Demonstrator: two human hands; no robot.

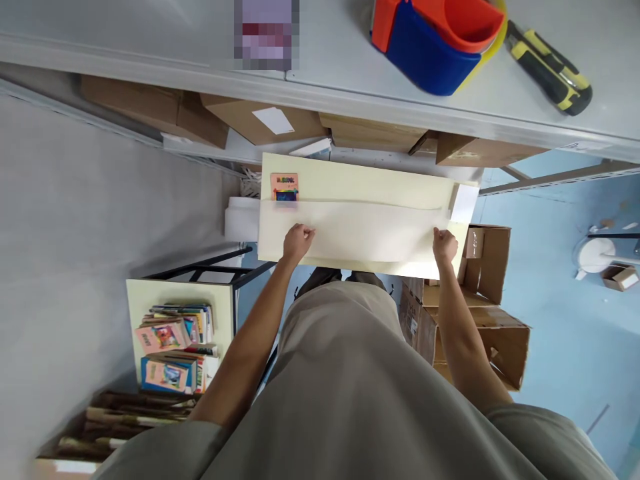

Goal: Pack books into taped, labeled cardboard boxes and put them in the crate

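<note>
I look straight down my own body at a cream-coloured open box (360,183) held below the edge of a grey table. My left hand (297,241) grips the near wall of the box at its left part. My right hand (445,245) grips the same near wall towards its right end. Inside the box, at its far left corner, stands a small colourful book (285,186). The near wall of the box looks pale and smooth.
On the grey table (340,60) lie an orange and blue tape dispenser (440,40) and a yellow-black tool (550,67). Cardboard boxes (480,320) stand on the blue floor at right. A cream box with several books (175,347) sits at lower left.
</note>
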